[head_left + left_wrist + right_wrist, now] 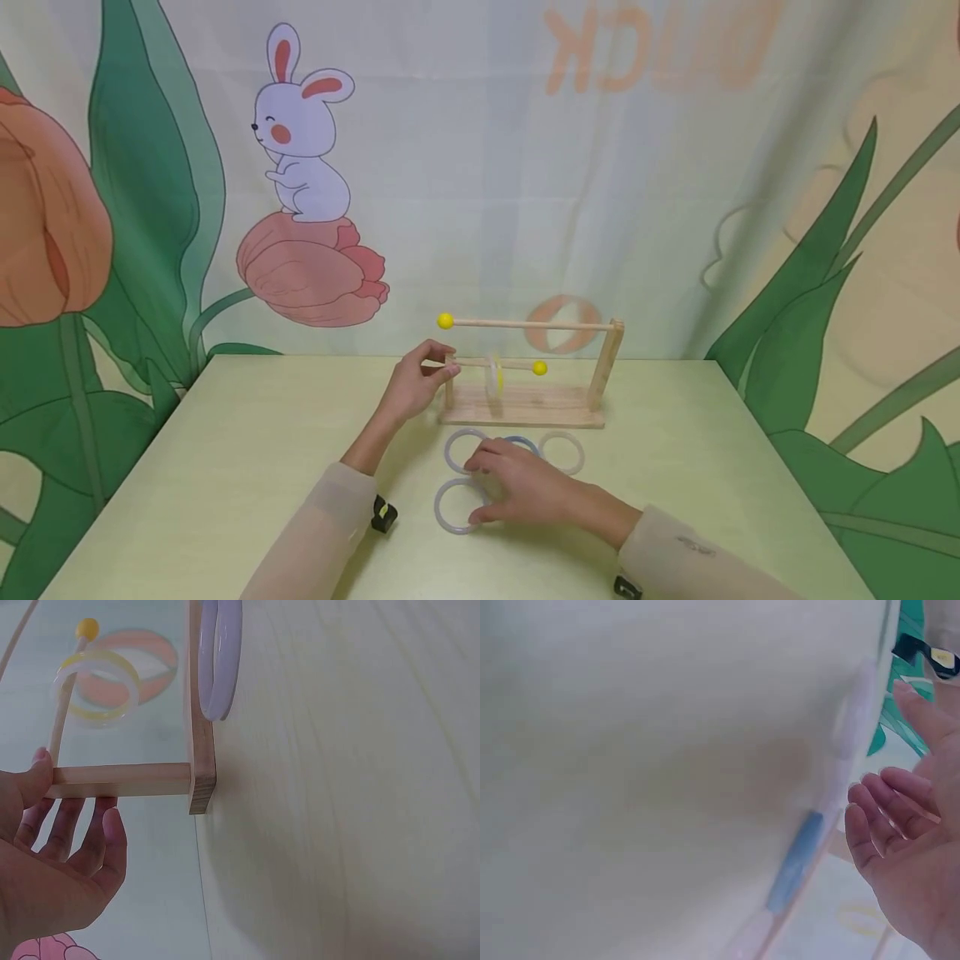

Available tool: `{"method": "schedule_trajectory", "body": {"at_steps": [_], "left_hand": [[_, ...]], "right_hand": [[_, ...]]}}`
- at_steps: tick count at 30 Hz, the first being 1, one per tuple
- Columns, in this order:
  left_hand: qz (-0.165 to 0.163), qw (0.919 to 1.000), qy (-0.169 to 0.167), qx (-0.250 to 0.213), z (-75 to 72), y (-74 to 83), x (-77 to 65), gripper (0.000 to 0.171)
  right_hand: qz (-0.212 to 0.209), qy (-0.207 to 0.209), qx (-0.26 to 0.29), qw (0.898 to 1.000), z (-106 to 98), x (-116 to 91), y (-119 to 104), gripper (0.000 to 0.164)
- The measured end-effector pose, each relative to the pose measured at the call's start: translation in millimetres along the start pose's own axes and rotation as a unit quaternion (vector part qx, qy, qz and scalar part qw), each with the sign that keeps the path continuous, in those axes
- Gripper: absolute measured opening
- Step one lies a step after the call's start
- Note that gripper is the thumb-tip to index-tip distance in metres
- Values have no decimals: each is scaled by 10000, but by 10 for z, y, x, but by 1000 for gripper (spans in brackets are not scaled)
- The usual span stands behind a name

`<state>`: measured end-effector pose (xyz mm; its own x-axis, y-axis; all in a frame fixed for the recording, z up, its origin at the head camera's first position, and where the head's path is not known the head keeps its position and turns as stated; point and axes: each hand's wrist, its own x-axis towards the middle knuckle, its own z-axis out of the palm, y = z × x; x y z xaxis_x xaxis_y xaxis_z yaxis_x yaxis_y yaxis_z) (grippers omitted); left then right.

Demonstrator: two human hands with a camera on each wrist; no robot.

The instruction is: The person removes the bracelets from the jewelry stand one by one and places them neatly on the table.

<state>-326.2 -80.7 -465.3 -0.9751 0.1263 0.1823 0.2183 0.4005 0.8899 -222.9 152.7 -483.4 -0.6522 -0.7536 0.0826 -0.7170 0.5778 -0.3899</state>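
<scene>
A wooden rack [525,412] stands on the table with two horizontal dowels tipped by yellow balls [446,321]. A clear-and-yellow ring [493,379] hangs on the lower dowel [97,686]. My left hand [441,367] grips the top of the rack's short left post [120,780], thumb on one side and fingers on the other. My right hand [483,490] lies flat over loose rings in front of the rack, its fingers touching the nearest clear ring [454,506]. A blue ring [521,440] is partly hidden under that hand; in the right wrist view the blue ring [795,859] shows beside the relaxed fingers [877,817].
Two more clear rings [464,443] [562,451] lie just in front of the rack's base. The pale green table [247,433] ends at a printed backdrop with a rabbit [300,133]. A small black band [383,514] sits at my left sleeve.
</scene>
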Motion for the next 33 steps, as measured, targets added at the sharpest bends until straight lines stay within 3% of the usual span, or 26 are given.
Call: {"method": "schedule_trajectory", "body": {"at_steps": [5, 10, 16, 20, 28, 33], "left_hand": [[-36, 10000, 4, 28, 38, -27, -5, 30], [-78, 10000, 12, 54, 33, -19, -20, 32], [-86, 9999, 29, 46, 5, -7, -11, 33], [-91, 10000, 11, 33, 3, -10, 0, 36], [-106, 9999, 3, 20, 8, 2, 16, 35], [-134, 9999, 21, 65, 13, 14, 21, 34]], "right_hand": [[19, 210, 72, 9998, -185, -9, -2, 56], [-59, 859, 235, 9960, -418, 62, 31, 48], [-240, 1740, 521, 9831, -664, 182, 143, 45], [-253, 2173, 353, 9751, -731, 267, 241, 46], [-131, 2440, -357, 9690, -764, 395, 391, 55], [156, 2267, -567, 9722, -767, 441, 493, 70]]}}
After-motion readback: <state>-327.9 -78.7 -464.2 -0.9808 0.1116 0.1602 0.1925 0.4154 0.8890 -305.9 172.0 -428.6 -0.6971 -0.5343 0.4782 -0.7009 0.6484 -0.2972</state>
